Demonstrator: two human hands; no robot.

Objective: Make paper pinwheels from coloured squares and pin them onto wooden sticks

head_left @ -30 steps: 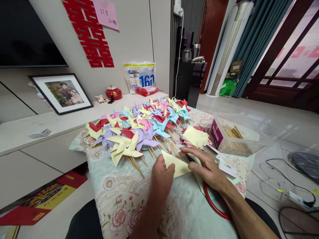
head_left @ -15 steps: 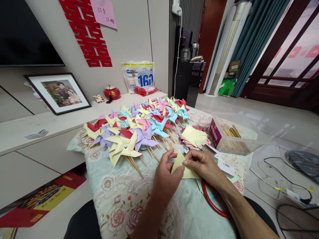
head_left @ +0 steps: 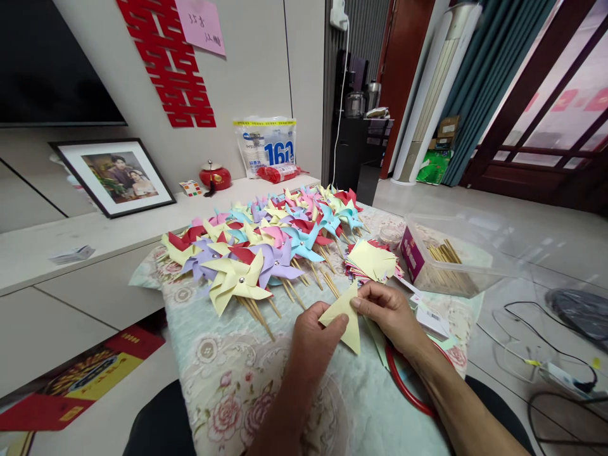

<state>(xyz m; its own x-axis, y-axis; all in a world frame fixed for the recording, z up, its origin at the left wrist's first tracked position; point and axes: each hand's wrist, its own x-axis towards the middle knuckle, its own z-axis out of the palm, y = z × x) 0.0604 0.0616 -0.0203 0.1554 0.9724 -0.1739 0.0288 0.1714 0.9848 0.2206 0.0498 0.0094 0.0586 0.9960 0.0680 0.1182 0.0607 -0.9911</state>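
A piece of pale yellow paper (head_left: 349, 322) with pointed corners is held up over the table between both hands. My left hand (head_left: 313, 335) pinches its left side, thumb on the near face. At its upper right, my right hand (head_left: 387, 313) grips the edge between thumb and fingers. Just beyond lies a stack of cut coloured paper (head_left: 373, 259), a pale yellow sheet on top. To the left, many paper pinwheels (head_left: 240, 280) on wooden sticks are laid in rows. A red ring-shaped handle (head_left: 403, 386) shows beneath my right forearm, the rest of it hidden.
A clear plastic box (head_left: 456, 278) of wooden sticks stands at the table's right side, a small white box (head_left: 432, 320) before it. Behind the table runs a white cabinet (head_left: 109, 247) with a framed photo (head_left: 121, 177) and red jar (head_left: 216, 177). Cables (head_left: 541, 323) lie on the floor at right.
The yellow paper has turned between my hands, so one point now hangs downward and more of its face shows. My left hand has shifted slightly down and left.
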